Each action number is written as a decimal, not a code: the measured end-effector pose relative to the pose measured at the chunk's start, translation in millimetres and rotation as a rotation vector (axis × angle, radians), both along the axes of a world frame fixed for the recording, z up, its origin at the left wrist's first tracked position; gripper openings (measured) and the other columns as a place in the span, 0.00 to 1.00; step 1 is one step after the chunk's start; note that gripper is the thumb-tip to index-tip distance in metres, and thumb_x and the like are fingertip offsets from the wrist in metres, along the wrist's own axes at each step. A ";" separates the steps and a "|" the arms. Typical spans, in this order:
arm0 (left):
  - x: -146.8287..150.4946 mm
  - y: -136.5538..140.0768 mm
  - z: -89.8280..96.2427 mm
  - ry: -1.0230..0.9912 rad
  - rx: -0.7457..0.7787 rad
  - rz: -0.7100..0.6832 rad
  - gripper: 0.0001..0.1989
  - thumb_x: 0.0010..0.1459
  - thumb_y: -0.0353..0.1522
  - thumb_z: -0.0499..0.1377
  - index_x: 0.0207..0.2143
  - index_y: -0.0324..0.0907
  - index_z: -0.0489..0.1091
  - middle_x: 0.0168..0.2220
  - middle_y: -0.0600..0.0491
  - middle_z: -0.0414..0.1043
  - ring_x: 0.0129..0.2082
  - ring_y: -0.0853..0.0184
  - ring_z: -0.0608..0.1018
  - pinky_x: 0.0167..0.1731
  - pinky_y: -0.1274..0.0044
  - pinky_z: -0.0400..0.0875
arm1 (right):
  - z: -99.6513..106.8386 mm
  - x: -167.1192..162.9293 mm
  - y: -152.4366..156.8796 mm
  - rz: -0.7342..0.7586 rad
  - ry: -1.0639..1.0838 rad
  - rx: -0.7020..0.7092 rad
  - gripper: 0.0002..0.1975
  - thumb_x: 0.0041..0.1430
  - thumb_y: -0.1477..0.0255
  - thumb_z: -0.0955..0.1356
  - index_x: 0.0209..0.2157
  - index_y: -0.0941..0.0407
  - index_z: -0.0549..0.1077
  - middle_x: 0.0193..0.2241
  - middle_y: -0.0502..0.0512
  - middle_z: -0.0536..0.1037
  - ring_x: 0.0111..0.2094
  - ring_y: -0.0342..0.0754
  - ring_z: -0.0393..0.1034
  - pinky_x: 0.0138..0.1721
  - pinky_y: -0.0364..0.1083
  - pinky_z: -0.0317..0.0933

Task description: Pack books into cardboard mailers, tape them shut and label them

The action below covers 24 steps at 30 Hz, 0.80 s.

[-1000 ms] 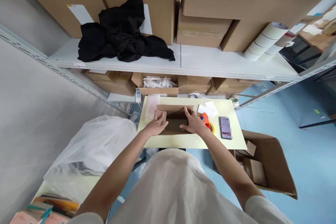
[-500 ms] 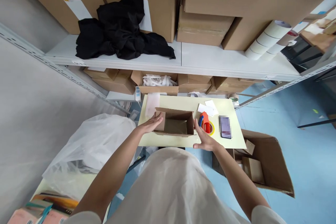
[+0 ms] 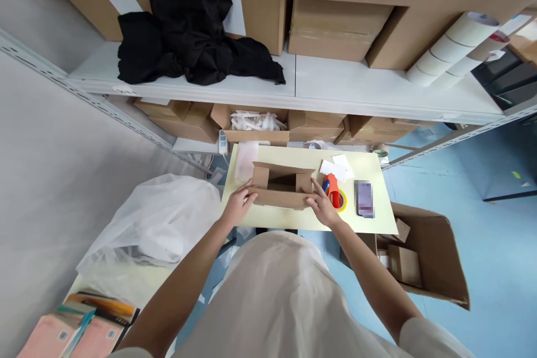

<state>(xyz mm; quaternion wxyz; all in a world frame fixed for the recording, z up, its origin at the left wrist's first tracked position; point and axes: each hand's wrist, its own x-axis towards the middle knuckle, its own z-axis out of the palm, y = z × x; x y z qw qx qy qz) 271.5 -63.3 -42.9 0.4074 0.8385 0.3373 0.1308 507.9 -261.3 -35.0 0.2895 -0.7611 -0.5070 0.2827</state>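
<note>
Right hand [image 3: 322,206] moved since the previous frame: then off the cardboard box [image 3: 282,199], now on its right end. Left hand [image 3: 240,202] now at the left end. Near long flap [image 3: 268,197] newly raised toward the camera.

Box: plain brown, rectangular, open-topped; centre of frame, on the pale yellow surface [image 3: 289,219]. Short end flaps [image 3: 260,177] folded inward; dark gap between them, interior mostly shadowed. Far long flap [image 3: 289,168] stands along the back.

Grip, both hands: thumb and fingers clamped on the near flap's ends. Orange-red tape dispenser [image 3: 333,190] just right of box, beside right hand; phone [image 3: 364,199] farther right.
</note>
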 end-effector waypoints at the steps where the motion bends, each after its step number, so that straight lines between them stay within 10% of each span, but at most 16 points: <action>1: 7.7 2.9 0.9 0.013 -0.012 0.039 0.13 0.60 0.39 0.50 0.29 0.43 0.69 0.53 0.45 0.70 0.55 0.61 0.70 0.50 0.70 0.69 | -0.2 2.6 6.5 -0.032 0.005 0.004 0.27 0.65 0.56 0.54 0.40 0.57 0.77 0.64 0.61 0.53 0.62 0.55 0.54 0.58 0.53 0.54; 7: 31.1 11.9 1.3 -0.035 -0.073 0.249 0.14 0.54 0.38 0.58 0.42 0.41 0.69 0.43 0.49 0.75 0.40 0.65 0.78 0.38 0.75 0.76 | -5.1 11.6 25.4 -0.215 0.039 0.025 0.22 0.62 0.57 0.58 0.31 0.58 0.75 0.63 0.64 0.56 0.61 0.54 0.56 0.54 0.51 0.58; 11: 14.1 -8.5 -6.1 -0.084 -0.171 0.301 0.21 0.51 0.37 0.61 0.47 0.41 0.65 0.48 0.46 0.72 0.38 0.67 0.78 0.34 0.75 0.76 | -13.8 -6.5 4.9 -0.282 0.115 0.050 0.21 0.59 0.58 0.62 0.44 0.57 0.72 0.60 0.66 0.61 0.59 0.56 0.58 0.47 0.52 0.65; 24: 49.8 34.9 3.9 0.112 -0.158 0.205 0.45 0.48 0.32 0.63 0.65 0.44 0.43 0.45 0.48 0.72 0.28 0.73 0.76 0.35 0.77 0.73 | 3.8 31.8 40.5 -0.299 0.053 -0.070 0.56 0.50 0.62 0.69 0.65 0.52 0.24 0.53 0.60 0.67 0.33 0.46 0.67 0.41 0.50 0.67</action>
